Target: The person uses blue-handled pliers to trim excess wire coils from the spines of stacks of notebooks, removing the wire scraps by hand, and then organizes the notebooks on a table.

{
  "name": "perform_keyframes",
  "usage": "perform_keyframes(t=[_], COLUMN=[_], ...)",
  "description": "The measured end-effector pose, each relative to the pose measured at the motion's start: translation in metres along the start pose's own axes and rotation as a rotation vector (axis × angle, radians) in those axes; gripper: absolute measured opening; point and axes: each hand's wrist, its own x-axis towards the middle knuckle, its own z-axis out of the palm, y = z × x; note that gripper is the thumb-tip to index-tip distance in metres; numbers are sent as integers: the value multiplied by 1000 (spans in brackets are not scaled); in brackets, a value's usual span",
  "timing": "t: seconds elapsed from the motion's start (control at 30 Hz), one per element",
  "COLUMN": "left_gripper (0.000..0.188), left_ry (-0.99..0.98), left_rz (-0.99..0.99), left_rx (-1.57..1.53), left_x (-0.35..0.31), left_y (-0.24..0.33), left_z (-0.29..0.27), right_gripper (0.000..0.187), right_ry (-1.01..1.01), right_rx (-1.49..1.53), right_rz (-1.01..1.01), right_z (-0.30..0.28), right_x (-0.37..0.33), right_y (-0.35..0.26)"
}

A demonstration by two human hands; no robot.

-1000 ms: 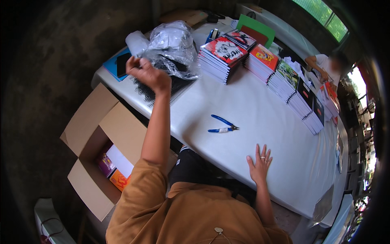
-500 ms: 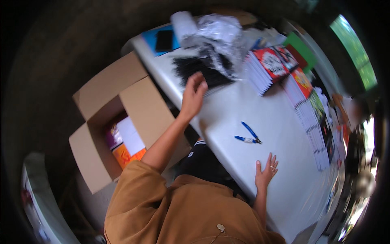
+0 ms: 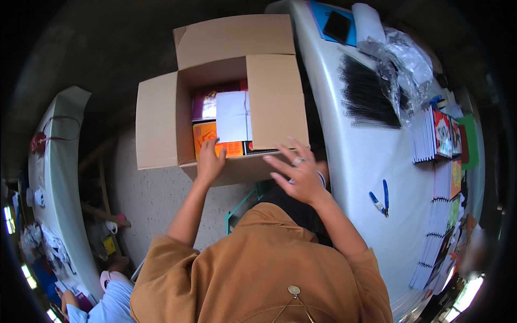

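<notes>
In front of me stands an open cardboard box point(image 3: 234, 28) with its flaps folded out. Inside it lie an orange notebook point(image 3: 229, 149), a purple-covered notebook point(image 3: 204, 109) and a white sheet or pad point(image 3: 232, 116) on top. My left hand point(image 3: 210, 162) is open at the box's near edge, its fingertips over the orange notebook. With fingers spread, my right hand point(image 3: 300, 173) is by the near corner of the right flap point(image 3: 277, 102). Neither hand holds anything; whether the right one touches the cardboard I cannot tell.
A white-covered table point(image 3: 355, 177) runs along my right, bearing blue-handled pliers point(image 3: 382, 200), black spiral bindings point(image 3: 366, 91), clear plastic wrap point(image 3: 406, 56) and stacked spiral notebooks point(image 3: 431, 231). Another covered table point(image 3: 62, 161) stands left. A person in light blue point(image 3: 110, 301) is at lower left.
My view has turned left toward the box. My left hand has moved from above the black bindings to the box's near edge; my right hand has left the tabletop for the right flap.
</notes>
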Motion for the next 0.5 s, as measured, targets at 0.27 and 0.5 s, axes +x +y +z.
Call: perform_keyframes(t=[0.27,0.5], left_gripper=[73,72], left_ry=[-152,-76], left_rz=[-840,-993], left_rx=[74,167], left_x=[147,145], left_y=[-49,-36], left_z=[63,107], right_gripper=[49,63], right_ry=[-399,-415], right_rx=[-252,-124], right_rz=[100,277], right_z=[87,88], right_x=[39,-9], right_y=[25,82])
